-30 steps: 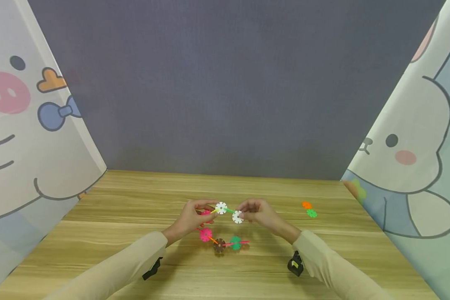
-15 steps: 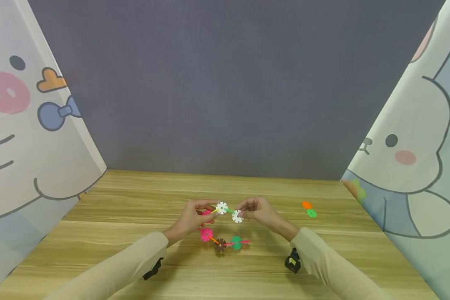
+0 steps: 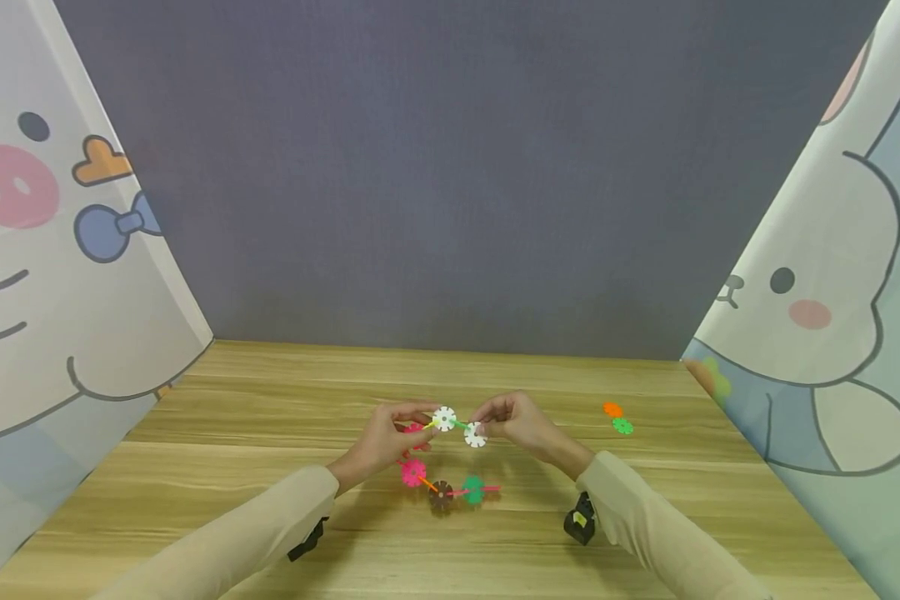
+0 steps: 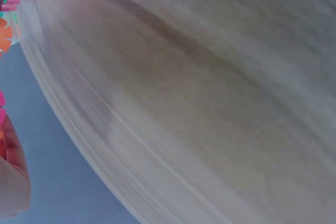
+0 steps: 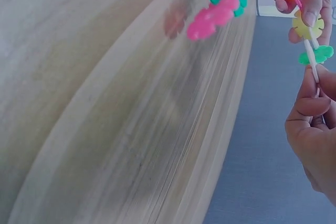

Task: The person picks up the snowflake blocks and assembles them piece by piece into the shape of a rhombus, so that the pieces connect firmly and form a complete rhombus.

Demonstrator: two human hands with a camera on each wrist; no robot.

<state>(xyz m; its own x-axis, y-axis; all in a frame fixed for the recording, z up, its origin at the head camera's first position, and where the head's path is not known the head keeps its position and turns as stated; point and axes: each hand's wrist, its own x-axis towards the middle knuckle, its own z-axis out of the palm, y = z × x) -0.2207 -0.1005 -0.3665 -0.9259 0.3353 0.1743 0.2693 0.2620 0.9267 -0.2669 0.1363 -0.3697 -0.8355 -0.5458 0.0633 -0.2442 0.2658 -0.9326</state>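
Note:
A chain of slotted plastic snowflake discs hangs in a curve between and below my hands in the head view. My left hand [image 3: 388, 435] grips it at the upper left, by the yellow disc [image 5: 303, 25] beside a white disc [image 3: 444, 418]. With thumb and fingertips, my right hand [image 3: 519, 427] pinches the white end disc [image 3: 476, 435]. A green disc [image 5: 318, 54] links the two white ones. From the left hand the chain runs down through a pink disc [image 3: 413, 472], a brown disc [image 3: 441, 495] and a teal disc [image 3: 473, 490] to a pink end disc [image 3: 492, 488]. Fingers partly hide the upper-left discs.
An orange disc [image 3: 612, 409] and a bright green disc [image 3: 623, 426] lie together on the wooden table [image 3: 330, 375], right of my hands. A dark grey panel [image 3: 450, 183] stands at the back, with cartoon-printed sheets [image 3: 817, 250] at both sides.
Both hands keep their hold on the chain. The right wrist has shifted slightly left and up, and the hanging discs sit a touch lower in view.

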